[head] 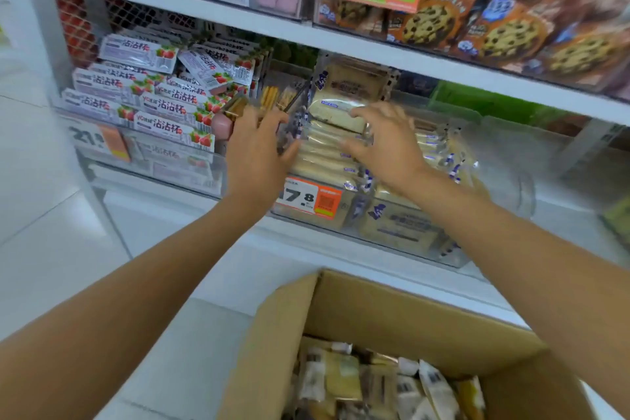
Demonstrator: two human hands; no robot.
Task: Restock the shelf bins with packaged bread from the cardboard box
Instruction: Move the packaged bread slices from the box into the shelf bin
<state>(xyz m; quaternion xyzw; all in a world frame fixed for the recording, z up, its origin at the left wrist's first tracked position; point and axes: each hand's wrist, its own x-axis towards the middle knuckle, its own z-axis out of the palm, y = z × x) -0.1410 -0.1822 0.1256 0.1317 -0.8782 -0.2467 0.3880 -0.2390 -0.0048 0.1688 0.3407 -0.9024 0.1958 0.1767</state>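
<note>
Bread packs (324, 153) lay in the clear bin (521, 181), long axes running left to right, directly between the left hand (255, 147), fingers straight against their left ends, and the right hand (385, 143), fingers spread on top, both equally near.

bright even light | soft shadows | motion blur throughout | wide-angle bending at edges

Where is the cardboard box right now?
In the head view, the cardboard box sits open at lower right, below the clear bread bin.
</note>
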